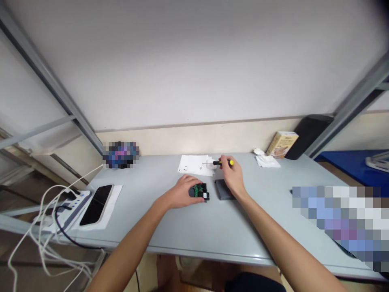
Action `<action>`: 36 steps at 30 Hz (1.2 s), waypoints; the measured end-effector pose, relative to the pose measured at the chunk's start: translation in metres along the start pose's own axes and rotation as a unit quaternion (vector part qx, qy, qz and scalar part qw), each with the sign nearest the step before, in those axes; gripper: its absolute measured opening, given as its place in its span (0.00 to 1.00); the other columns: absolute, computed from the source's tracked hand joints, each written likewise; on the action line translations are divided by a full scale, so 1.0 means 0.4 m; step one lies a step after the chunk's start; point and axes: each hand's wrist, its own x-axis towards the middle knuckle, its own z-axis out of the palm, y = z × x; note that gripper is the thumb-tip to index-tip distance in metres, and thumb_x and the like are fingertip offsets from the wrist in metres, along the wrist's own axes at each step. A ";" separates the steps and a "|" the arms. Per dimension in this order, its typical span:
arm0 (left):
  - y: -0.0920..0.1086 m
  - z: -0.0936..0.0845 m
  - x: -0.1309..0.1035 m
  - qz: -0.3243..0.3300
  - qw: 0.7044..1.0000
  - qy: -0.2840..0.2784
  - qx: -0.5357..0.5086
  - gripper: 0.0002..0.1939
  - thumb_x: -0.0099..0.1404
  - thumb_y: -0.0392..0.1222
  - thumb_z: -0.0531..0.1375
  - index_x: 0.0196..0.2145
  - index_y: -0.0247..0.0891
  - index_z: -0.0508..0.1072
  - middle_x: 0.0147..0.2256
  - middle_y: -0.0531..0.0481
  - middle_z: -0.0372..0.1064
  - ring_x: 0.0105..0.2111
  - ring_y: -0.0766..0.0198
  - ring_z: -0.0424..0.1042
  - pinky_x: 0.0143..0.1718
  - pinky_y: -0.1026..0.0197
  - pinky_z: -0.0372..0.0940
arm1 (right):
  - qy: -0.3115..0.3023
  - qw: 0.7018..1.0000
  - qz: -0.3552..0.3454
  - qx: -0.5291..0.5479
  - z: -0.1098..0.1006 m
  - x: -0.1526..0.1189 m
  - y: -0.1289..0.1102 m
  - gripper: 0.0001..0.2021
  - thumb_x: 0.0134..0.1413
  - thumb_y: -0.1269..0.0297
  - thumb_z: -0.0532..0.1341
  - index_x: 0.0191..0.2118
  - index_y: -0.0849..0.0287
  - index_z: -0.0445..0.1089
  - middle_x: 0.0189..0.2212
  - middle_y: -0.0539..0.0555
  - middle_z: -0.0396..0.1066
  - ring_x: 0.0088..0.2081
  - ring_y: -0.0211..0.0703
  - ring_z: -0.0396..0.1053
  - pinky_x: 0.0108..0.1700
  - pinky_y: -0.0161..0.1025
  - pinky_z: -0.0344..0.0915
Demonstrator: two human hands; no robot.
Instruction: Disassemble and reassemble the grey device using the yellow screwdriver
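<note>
My left hand [186, 192] grips a small green circuit board with black parts [199, 190] from its left side, low over the desk. In my right hand [232, 172] is a screwdriver [217, 163] with a black and yellow handle, its thin shaft pointing left over a sheet of white paper [191, 162]. Several tiny dark bits, perhaps screws, are scattered on that paper. A small whitish round thing [210, 164] sits at its right edge, behind the screwdriver. Under my right wrist lies a flat dark grey case [225, 190], partly hidden by the hand.
A phone [97, 205] lies on paper at left, beside a power strip [73, 209] with tangled white cables. Crumpled tissue [267, 160], a yellow box [282, 144] and a black cylinder [308, 136] stand back right. Blurred items occupy the back left and right front. A wall rises behind.
</note>
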 end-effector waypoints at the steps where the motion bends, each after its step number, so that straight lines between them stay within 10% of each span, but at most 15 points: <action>1: 0.000 0.003 0.001 -0.005 1.000 0.004 0.002 0.27 0.64 0.54 0.70 0.58 0.46 0.74 0.54 0.44 0.73 0.59 0.48 0.64 0.64 0.47 0.59 | -0.007 1.000 0.004 -0.008 0.000 -0.001 0.000 0.27 0.62 0.35 0.56 0.36 0.57 0.73 0.27 0.51 0.71 0.32 0.44 0.67 0.37 0.39 0.60; 19: -0.013 0.012 0.000 -0.026 1.000 0.009 0.006 0.32 0.64 0.59 0.69 0.61 0.45 0.72 0.58 0.41 0.69 0.61 0.45 0.63 0.66 0.42 0.57 | 0.005 1.000 0.004 0.004 -0.001 0.001 -0.006 0.28 0.62 0.33 0.55 0.35 0.57 0.73 0.27 0.50 0.70 0.32 0.44 0.66 0.37 0.39 0.60; 27: -0.029 0.009 0.007 -0.025 0.989 0.135 -0.064 0.21 0.80 0.52 0.48 0.53 0.42 0.76 0.51 0.42 0.74 0.55 0.53 0.70 0.61 0.48 0.63 | 0.033 0.995 -0.006 0.097 -0.003 -0.003 -0.014 0.24 0.61 0.37 0.58 0.37 0.56 0.73 0.25 0.48 0.66 0.29 0.40 0.64 0.32 0.37 0.59; 36: -0.046 0.007 0.017 -0.059 0.966 0.227 -0.110 0.20 0.79 0.53 0.49 0.51 0.40 0.76 0.48 0.43 0.73 0.49 0.57 0.73 0.56 0.53 0.65 | 0.015 0.979 0.032 0.202 0.008 -0.020 -0.035 0.24 0.57 0.37 0.61 0.33 0.56 0.72 0.22 0.47 0.65 0.22 0.36 0.62 0.25 0.34 0.57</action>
